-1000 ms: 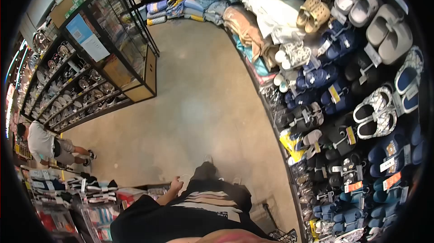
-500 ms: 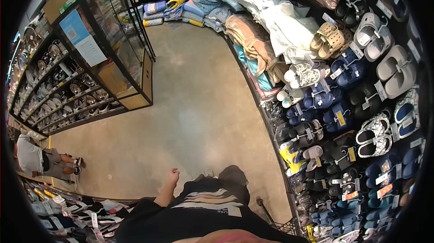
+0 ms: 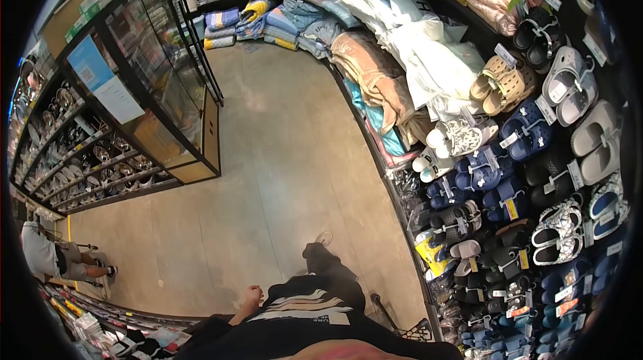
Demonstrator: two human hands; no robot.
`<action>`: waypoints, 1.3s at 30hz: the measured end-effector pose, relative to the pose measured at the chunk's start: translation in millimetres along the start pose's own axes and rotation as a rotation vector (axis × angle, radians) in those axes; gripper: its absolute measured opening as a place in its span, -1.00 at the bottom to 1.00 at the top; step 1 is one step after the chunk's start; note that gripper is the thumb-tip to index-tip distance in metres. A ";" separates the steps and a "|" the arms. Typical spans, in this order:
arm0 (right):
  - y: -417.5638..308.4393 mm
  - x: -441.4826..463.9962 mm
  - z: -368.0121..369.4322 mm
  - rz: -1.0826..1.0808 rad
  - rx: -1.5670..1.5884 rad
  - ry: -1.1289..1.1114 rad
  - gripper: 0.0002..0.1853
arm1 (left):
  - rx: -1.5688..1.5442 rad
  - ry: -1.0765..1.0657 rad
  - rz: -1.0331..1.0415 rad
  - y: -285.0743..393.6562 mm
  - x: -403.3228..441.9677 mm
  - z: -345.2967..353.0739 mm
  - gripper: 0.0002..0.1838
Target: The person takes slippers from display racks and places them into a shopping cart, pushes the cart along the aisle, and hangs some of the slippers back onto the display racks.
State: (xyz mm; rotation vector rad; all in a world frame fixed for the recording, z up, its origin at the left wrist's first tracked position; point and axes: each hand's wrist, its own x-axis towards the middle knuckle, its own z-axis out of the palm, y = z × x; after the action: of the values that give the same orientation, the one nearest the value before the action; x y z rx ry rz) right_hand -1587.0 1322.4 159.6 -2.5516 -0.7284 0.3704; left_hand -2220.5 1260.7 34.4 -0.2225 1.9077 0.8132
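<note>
My left hand [image 3: 253, 296] hangs beside the black printed shirt [image 3: 305, 316], above the floor. Its fingers look curled, but whether anything is inside them is too small to tell. My right hand does not show. Low on the right side, a dark basket or cart frame [image 3: 420, 330] with a black handle is partly hidden by the shirt. One leg reaches forward over the smooth brown floor [image 3: 268, 179].
Racks of clogs and slippers [image 3: 483, 167] line the right. Folded blankets and pillows [image 3: 281, 24] curve across the back. A glass cabinet [image 3: 157, 58] and shoe shelves stand left. A person in a white shirt [image 3: 40, 249] is at the far left, above low goods.
The shoe rack and bedding have shifted right and down in view, and the cabinet left. My left hand has come lower, after rising slightly in view. A foot has swung forward.
</note>
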 end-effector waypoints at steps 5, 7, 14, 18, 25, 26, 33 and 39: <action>-61.7 -4.3 54.2 -0.010 0.005 0.024 -0.75 | 0.060 -0.042 0.002 89.5 19.3 10.8 -0.71; -85.5 0.3 69.5 -0.014 0.002 0.040 -0.74 | 0.094 -0.057 -0.013 130.2 31.8 18.3 -0.70; -156.5 -9.0 119.8 -0.025 -0.050 0.051 -0.73 | 0.170 -0.075 0.224 272.8 78.6 39.4 -0.64; -183.1 -26.7 131.8 -0.039 -0.087 0.072 -0.73 | 0.130 -0.124 0.318 338.9 75.5 44.5 -0.60; -212.0 -108.7 172.6 -0.038 -0.121 0.143 -0.71 | 0.355 0.063 0.467 349.6 166.8 -17.5 -0.58; -214.2 -123.9 186.8 -0.034 -0.113 0.160 -0.71 | 0.430 0.024 0.402 350.6 181.6 -30.6 -0.57; -329.8 -250.2 227.1 -0.029 -0.171 0.237 -0.59 | 0.819 -0.122 0.434 436.8 245.4 -102.7 -0.55; -373.9 -270.9 257.9 -0.193 -0.310 0.351 -0.62 | 0.578 -0.120 0.436 530.4 285.2 -76.5 -0.48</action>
State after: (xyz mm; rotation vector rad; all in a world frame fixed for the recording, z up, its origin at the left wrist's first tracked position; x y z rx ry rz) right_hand -2066.1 1546.2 158.2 -2.6916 -0.9409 -0.2699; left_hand -2669.5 1669.3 43.1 0.5989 2.0156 0.4991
